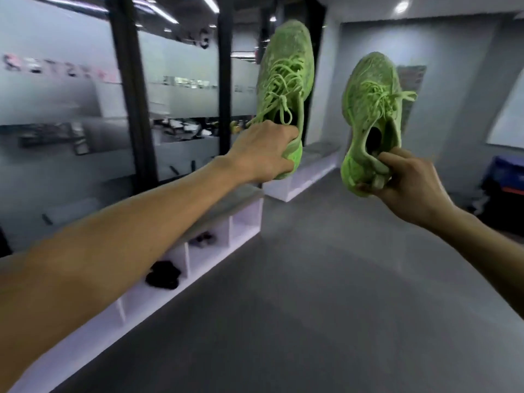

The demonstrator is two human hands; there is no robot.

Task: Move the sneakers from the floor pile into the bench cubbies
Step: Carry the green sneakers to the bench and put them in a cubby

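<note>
I have one lime-green sneaker in each hand, both lifted well clear of the floor [326,279] and hanging toe-up in front of me. My left hand [263,151] is clenched around the heel of the left sneaker [286,89], fingers hooked into the collar; my right hand [408,182] pinches the heel of the right sneaker [371,109] and squashes it a little. Neither has reached a cubby yet, so I judge this pair to be mid-carry. The white bench [158,293] runs along the glass wall on my left, and two of its cubbies already hold dark shoes [163,275], while others look empty. The floor pile is out of view, so I cannot tell how many remain. The sneakers are a soft knit, mottled green, with loose matching laces dangling and thick, brighter green soles; they look light and floppy at the heel.
</note>
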